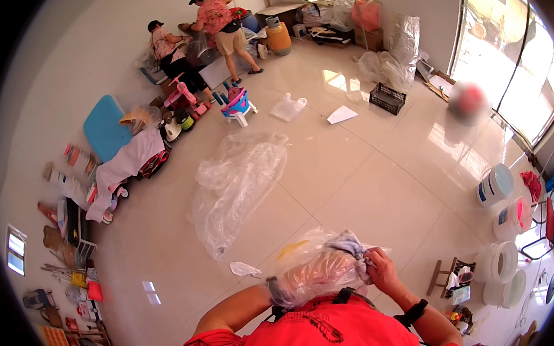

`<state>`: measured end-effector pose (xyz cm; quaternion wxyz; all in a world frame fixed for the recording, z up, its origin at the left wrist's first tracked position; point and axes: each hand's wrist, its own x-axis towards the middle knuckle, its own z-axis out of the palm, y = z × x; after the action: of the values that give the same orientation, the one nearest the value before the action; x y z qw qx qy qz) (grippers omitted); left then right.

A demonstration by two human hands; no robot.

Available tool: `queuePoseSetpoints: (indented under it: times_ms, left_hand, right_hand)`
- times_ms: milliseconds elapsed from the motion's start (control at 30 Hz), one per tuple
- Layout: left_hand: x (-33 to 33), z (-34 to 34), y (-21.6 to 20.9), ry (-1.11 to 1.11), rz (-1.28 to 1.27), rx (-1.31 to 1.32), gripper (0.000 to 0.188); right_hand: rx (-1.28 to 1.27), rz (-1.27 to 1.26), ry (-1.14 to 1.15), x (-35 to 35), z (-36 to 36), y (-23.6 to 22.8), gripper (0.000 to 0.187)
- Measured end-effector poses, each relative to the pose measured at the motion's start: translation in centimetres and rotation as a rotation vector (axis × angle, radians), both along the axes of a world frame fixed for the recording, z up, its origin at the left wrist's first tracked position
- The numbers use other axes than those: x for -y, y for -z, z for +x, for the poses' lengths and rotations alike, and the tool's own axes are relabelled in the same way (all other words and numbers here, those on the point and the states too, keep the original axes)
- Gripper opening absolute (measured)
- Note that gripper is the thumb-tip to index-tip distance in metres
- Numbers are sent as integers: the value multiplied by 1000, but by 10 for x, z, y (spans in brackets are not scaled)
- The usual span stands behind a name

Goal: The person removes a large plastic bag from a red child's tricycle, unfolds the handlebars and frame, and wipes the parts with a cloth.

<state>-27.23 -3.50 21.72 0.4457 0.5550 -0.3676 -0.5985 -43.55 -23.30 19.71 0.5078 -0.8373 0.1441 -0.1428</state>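
Two hands [380, 269] at bag [312, 273], wide clutter-edged floor [344, 178]

Through the clear bag [318, 269], I can barely make out the left hand [287, 291]; its fingers are lost in the folds. At the bag's right, the grey cloth [350, 243] hides some of the right hand's [380, 268] fingertips. Far beyond the bag, rightward, a round red shape [469, 103] blurs past naming. Nearer me than the bag, the red shirt [318, 335] is cut off below.
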Motion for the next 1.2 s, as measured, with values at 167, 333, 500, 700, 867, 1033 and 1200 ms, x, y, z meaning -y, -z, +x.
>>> queuePoseSetpoints:
  times_ms: [167, 333, 500, 700, 867, 1033, 1200]
  left_hand:
    - [-27, 12, -5, -10, 46, -47, 40]
    - [-28, 15, -3, 29, 54, -19, 41]
    - [-4, -1, -4, 159, 6, 113, 41]
    - [15, -10, -7, 307, -26, 259, 41]
    - [23, -14, -3, 338, -23, 278, 42]
    - [16, -8, -29, 246, 71, 173, 50]
    - [-15, -6, -12, 79, -8, -18, 53]
  right_hand:
    - [-431, -139, 65, 32, -61, 101, 46]
    - [-537, 41, -86, 33, -60, 47, 86]
    - [-276, 125, -165, 8, -24, 17, 66]
    - [-221, 330, 76, 12, -30, 31, 24]
    - [-77, 448, 407, 26, -42, 34, 21]
    - [20, 439, 515, 38, -52, 29, 28]
    - [99, 526, 564, 42, -52, 20, 23]
